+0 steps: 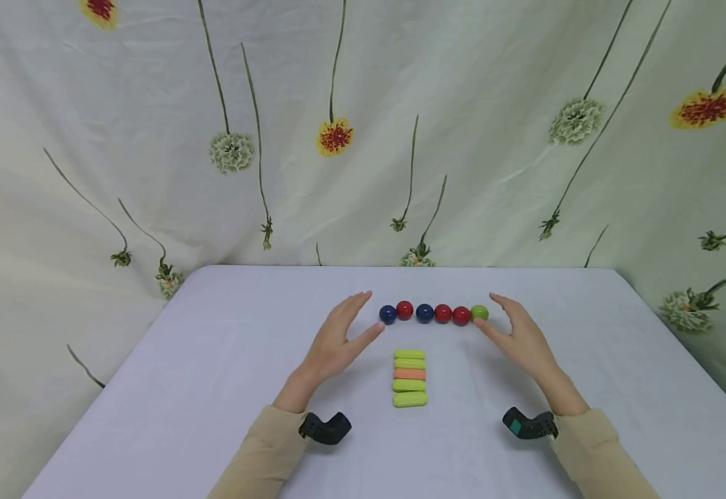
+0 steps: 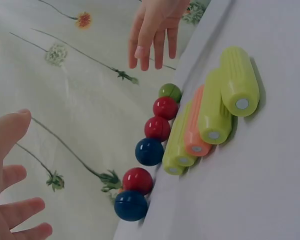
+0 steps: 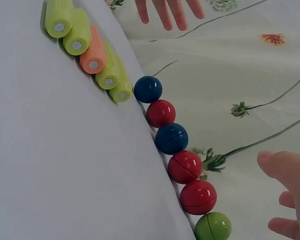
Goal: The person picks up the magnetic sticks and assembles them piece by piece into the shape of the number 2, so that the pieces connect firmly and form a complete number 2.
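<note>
A row of glossy balls crosses the middle of the table. From left to right they run blue ball (image 1: pixel 388 314), red ball (image 1: pixel 404 310), another blue, two more reds and a green ball (image 1: pixel 479 313). Nearer the person lie ribbed yellow-green rods (image 1: pixel 409 399), stacked side by side with one orange rod (image 1: pixel 409 373) among them; pale round discs show on their ends in both wrist views. My left hand (image 1: pixel 332 343), fingers extended, is beside the leftmost blue ball. Around the row's other end, my right hand (image 1: pixel 525 339) spreads thumb and fingers near the green ball. Both hands hold nothing.
A white cloth covers the table (image 1: pixel 213 374). Behind it hangs a pale curtain (image 1: pixel 475 83) with printed flowers. Dark devices are strapped on the left wrist (image 1: pixel 325 428) and the right wrist (image 1: pixel 528 423).
</note>
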{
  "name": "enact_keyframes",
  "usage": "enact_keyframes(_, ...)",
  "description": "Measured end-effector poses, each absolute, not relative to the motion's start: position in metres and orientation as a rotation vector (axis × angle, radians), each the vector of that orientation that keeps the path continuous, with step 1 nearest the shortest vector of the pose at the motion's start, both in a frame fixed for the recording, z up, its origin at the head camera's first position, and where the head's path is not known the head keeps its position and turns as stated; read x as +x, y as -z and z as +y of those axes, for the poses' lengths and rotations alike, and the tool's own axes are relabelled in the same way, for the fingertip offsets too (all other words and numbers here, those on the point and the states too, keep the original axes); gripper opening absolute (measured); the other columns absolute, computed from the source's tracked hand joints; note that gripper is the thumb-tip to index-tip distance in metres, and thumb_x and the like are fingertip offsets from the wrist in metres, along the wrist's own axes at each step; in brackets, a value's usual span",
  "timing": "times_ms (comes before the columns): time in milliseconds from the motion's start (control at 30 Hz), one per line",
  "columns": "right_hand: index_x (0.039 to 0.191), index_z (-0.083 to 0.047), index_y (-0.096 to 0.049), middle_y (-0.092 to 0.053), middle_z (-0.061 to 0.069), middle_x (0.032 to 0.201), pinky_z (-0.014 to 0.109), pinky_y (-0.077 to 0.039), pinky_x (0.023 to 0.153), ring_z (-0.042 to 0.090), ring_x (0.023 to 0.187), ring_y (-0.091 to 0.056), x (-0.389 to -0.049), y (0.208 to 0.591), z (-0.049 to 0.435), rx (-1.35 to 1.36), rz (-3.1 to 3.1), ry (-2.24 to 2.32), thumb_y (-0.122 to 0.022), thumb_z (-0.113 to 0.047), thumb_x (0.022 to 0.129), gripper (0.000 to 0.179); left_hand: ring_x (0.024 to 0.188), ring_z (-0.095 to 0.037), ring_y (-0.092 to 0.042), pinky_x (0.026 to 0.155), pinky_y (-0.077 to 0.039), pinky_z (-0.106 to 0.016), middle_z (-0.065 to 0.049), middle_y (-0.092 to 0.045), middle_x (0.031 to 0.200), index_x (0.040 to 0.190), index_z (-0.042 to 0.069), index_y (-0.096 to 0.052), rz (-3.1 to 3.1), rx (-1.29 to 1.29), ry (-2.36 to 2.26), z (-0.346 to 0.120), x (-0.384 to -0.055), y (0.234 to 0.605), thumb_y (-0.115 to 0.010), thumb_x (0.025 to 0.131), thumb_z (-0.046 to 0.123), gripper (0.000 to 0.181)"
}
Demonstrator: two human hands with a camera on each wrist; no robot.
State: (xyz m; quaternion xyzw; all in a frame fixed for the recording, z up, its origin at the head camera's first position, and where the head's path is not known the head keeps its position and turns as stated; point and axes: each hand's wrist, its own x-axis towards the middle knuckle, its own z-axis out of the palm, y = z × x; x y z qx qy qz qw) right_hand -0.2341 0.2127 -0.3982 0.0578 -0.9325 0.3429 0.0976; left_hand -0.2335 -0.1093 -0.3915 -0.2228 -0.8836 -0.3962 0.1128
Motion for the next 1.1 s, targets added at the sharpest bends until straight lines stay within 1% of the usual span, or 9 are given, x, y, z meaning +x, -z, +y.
enact_keyframes(133, 0.141, 0.002, -0.035, -0.035, 0.027, 0.141, 0.057, -0.034, 0.099, 0.043, 0.126, -0.035, -0.239, 0.402, 0.214, 0.132, -2.724, -1.102, -0.060, -0.036, 0.091, 0.067, 0.135, -0.023, -0.031, 0.106, -0.027, -0.052, -0.004, -0.037, 0.146, 0.143, 0.017, -0.039, -2.553, -0.641, 1.266, -0.104, -0.234, 0.395, -0.054, 0.093, 0.046, 0.060)
enact_keyframes(333, 0.140, 0.003, -0.036, -0.034, 0.026, 0.142, 0.054, -0.031, 0.102, 0.042, 0.127, -0.036, -0.249, 0.408, 0.215, 0.048, -2.645, -1.336, -0.061, -0.027, 0.092, 0.062, 0.129, -0.023, -0.039, 0.101, -0.036, -0.046, -0.004, -0.043, 0.142, 0.141, 0.017, -0.042, -2.506, -0.612, 1.398, -0.097, -0.234, 0.400, -0.054, 0.094, 0.040, 0.054)
enact_keyframes(467, 0.139, 0.002, -0.036, -0.036, 0.024, 0.142, 0.052, -0.031, 0.104, 0.040, 0.128, -0.037, -0.256, 0.414, 0.215, 0.011, -2.586, -1.450, -0.061, -0.028, 0.092, 0.061, 0.123, -0.024, -0.044, 0.099, -0.039, -0.044, -0.006, -0.047, 0.139, 0.140, 0.013, -0.044, -2.451, -0.594, 1.459, -0.094, -0.237, 0.405, -0.054, 0.095, 0.036, 0.051)
enact_keyframes(633, 0.137, 0.001, -0.039, -0.039, 0.021, 0.141, 0.047, -0.032, 0.104, 0.037, 0.127, -0.040, -0.260, 0.424, 0.214, -0.025, -2.513, -1.491, -0.063, -0.030, 0.091, 0.061, 0.120, -0.027, -0.048, 0.096, -0.042, -0.044, -0.010, -0.050, 0.134, 0.138, 0.008, -0.045, -2.392, -0.586, 1.558, -0.089, -0.239, 0.410, -0.053, 0.096, 0.033, 0.049)
enact_keyframes(767, 0.136, 0.000, -0.040, -0.041, 0.019, 0.140, 0.045, -0.033, 0.104, 0.035, 0.127, -0.040, -0.262, 0.430, 0.214, -0.052, -2.478, -1.504, -0.063, -0.030, 0.091, 0.059, 0.117, -0.025, -0.050, 0.094, -0.043, -0.044, -0.011, -0.054, 0.130, 0.136, 0.010, -0.048, -2.390, -0.552, 1.617, -0.086, -0.239, 0.414, -0.052, 0.097, 0.033, 0.046)
enact_keyframes(867, 0.136, -0.001, -0.042, -0.041, 0.018, 0.140, 0.045, -0.033, 0.104, 0.034, 0.127, -0.040, -0.263, 0.433, 0.214, -0.071, -2.466, -1.511, -0.063, -0.029, 0.091, 0.058, 0.115, -0.025, -0.052, 0.094, -0.043, -0.044, -0.011, -0.056, 0.127, 0.134, 0.008, -0.050, -2.394, -0.526, 1.661, -0.084, -0.240, 0.417, -0.051, 0.097, 0.033, 0.044)
enact_keyframes(967, 0.135, -0.001, -0.043, -0.042, 0.018, 0.140, 0.044, -0.034, 0.103, 0.034, 0.127, -0.041, -0.264, 0.435, 0.214, -0.073, -2.454, -1.514, -0.064, -0.027, 0.090, 0.056, 0.113, -0.026, -0.054, 0.091, -0.046, -0.042, -0.011, -0.056, 0.128, 0.131, 0.005, -0.051, -2.389, -0.513, 1.710, -0.083, -0.242, 0.421, -0.051, 0.097, 0.033, 0.044)
enact_keyframes(1000, 0.135, -0.001, -0.044, -0.043, 0.018, 0.139, 0.044, -0.034, 0.103, 0.034, 0.126, -0.042, -0.264, 0.435, 0.214, -0.071, -2.448, -1.515, -0.064, -0.026, 0.090, 0.055, 0.112, -0.027, -0.054, 0.089, -0.047, -0.041, -0.014, -0.056, 0.127, 0.131, 0.002, -0.051, -2.382, -0.514, 1.736, -0.082, -0.240, 0.419, -0.051, 0.098, 0.030, 0.043)
enact_keyframes(1100, 0.134, -0.001, -0.045, -0.044, 0.018, 0.138, 0.045, -0.035, 0.102, 0.033, 0.125, -0.043, -0.266, 0.438, 0.214, -0.057, -2.437, -1.515, -0.065, -0.025, 0.090, 0.054, 0.105, -0.030, -0.058, 0.083, -0.050, -0.037, -0.018, -0.057, 0.123, 0.128, -0.002, -0.052, -2.365, -0.491, 1.805, -0.082, -0.241, 0.422, -0.052, 0.097, 0.027, 0.042)
